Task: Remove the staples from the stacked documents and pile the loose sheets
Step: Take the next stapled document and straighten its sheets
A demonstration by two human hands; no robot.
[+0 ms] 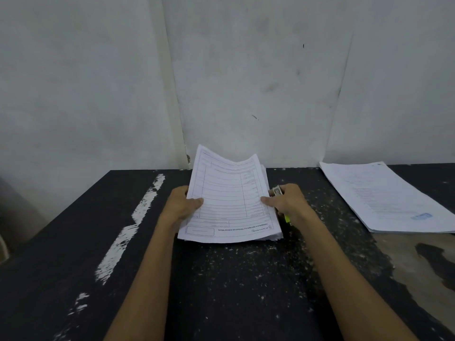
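Left hand and right hand pinch the white printed paper stack between them. It looks floppy and slippery; hold both side edges.

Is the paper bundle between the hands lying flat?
No, tilted. The bundle rests its near edge on the table; the left hand and right hand grip its sides, far edge raised.

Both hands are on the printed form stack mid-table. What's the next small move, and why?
Probably lower the white printed form stack flat onto the black speckled table. Its far end curls up between the left hand and right hand, and no staple shows. The right hand also holds a small metal, yellow-handled tool, which flat sheets should let it use.
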